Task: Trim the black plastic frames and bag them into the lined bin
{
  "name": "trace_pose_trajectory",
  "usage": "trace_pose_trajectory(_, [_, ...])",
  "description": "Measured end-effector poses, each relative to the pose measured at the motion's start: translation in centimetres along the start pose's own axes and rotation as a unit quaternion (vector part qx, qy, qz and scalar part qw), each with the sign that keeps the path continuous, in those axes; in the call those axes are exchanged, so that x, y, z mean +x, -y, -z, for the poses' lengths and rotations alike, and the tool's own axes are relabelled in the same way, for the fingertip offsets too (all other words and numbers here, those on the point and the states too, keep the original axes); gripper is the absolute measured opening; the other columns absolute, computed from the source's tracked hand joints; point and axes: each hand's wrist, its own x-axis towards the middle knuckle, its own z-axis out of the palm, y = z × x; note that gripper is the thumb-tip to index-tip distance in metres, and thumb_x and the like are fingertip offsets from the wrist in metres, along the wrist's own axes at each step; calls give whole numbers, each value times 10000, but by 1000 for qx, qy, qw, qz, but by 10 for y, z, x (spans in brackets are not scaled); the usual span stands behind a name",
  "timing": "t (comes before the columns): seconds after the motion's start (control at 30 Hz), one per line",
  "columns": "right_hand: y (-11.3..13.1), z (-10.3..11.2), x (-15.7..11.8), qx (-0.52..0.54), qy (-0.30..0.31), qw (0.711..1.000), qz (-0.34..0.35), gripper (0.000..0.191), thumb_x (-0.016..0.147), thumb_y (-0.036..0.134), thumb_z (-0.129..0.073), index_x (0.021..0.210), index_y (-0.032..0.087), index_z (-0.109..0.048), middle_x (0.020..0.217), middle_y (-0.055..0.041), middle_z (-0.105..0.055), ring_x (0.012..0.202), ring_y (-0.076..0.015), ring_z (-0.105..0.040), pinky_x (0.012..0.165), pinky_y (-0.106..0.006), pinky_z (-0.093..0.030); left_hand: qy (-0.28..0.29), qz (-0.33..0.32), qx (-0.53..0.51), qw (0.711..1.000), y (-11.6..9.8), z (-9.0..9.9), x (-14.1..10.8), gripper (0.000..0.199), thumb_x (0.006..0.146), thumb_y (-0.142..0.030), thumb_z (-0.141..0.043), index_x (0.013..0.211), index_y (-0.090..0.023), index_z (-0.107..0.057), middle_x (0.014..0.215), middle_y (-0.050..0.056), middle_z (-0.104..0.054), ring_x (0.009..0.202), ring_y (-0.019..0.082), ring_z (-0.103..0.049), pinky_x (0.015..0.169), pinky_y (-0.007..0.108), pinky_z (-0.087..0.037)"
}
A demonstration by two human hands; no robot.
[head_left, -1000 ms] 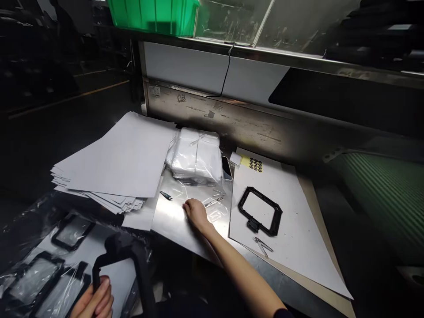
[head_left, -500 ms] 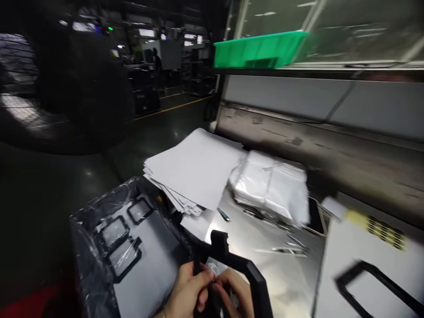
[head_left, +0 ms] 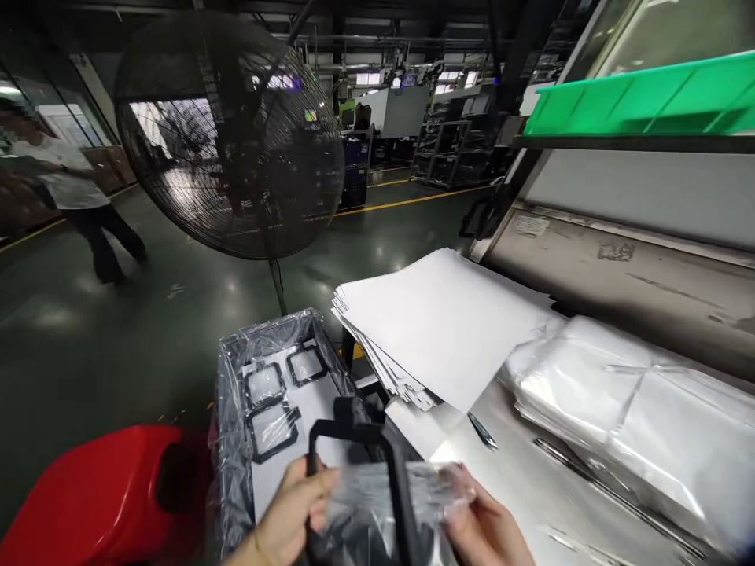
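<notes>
Above the plastic-lined bin (head_left: 265,334), my left hand (head_left: 292,515) grips the black frame (head_left: 354,417) while my right fingers (head_left: 465,491) pinch its clear film (head_left: 413,491). An uneven pull could wrinkle or tear the film; a slack grip could drop the frame onto the frames below (head_left: 274,432).

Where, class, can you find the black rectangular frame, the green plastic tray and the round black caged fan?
Black rectangular frame (head_left: 354,425), head view, top bar.
Green plastic tray (head_left: 642,101), head view, front wall.
Round black caged fan (head_left: 230,134), head view, wire guard.
</notes>
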Motion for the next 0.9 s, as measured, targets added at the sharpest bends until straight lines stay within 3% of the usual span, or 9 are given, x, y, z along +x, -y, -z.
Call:
trace_pose_trajectory(0.1, [9,-9,6,90,-30,993,-73,410,735,517,-426,519,217,-249,434,76,-221,322,-52,-129,306,-199,-175,2,-9,25,1000,-8,37,-10,157,782,-285,-487,712,-147,-512,441,-109,-301,332,31,-252,317,169,-213])
trace_pose_trajectory(0.23, [9,-21,20,128,-40,983,-123,340,704,486,-483,634,199,-313,529,45,-458,323,-33,-199,317,-177,-165,34,-6,82,996,-29,66,-23,282,760,-415,-461,710,-174,-599,396,-69,-427,350,51,-296,378,183,-307])
trace_pose_trajectory(0.3, [7,-25,27,123,-15,984,-130,331,703,478,-485,660,198,-313,552,32,-511,324,-35,-244,320,-173,-182,45,2,116,992,-35,64,-26,270,717,-365,-543,956,-249,-592,727,-22,-639,342,39,-353,380,199,-337])
trace_pose_trajectory(0.37, [4,-31,31,105,26,986,-129,322,718,479,-462,670,200,-309,546,33,-525,325,-41,-271,324,-173,-210,59,9,147,987,-35,53,-26,505,677,-327,-599,1151,-382,-434,1199,22,-506,337,19,-404,346,203,-327])
trace_pose_trajectory(0.43, [4,-37,32,72,78,987,-123,305,744,477,-426,677,205,-305,547,38,-528,319,-47,-287,325,-177,-230,86,15,174,981,-31,37,-19,655,649,-305,-631,1209,-437,-319,1328,63,-356,337,25,-457,308,199,-297])
trace_pose_trajectory(0.57, [15,-35,26,-38,162,983,-81,254,781,430,-415,690,194,-386,602,19,-523,384,-72,-379,375,-199,-303,143,49,212,966,-26,24,-3,474,631,-278,-649,1083,-193,-534,903,93,-602,353,70,-487,308,196,-299])
trace_pose_trajectory(0.67, [22,-19,7,-153,163,975,-17,219,761,365,-488,654,175,-467,677,-18,-488,590,-122,-434,566,-260,-374,129,63,232,962,-28,37,-3,241,665,-302,-617,825,-121,-608,611,-5,-561,383,65,-454,329,178,-305])
trace_pose_trajectory(0.8, [7,-13,-43,-253,174,951,42,196,798,295,-420,656,171,-474,661,-39,-467,618,-145,-409,616,-292,-365,102,81,251,959,-32,60,-16,344,694,-272,-598,988,-108,-522,452,-34,-562,450,103,-494,442,210,-378])
trace_pose_trajectory(0.9, [-17,-37,-80,-254,219,936,106,215,842,312,-337,729,179,-462,656,-38,-504,564,-124,-449,537,-232,-382,92,91,246,961,-29,69,-20,376,681,-252,-613,1009,-108,-500,596,3,-626,472,103,-508,483,241,-398])
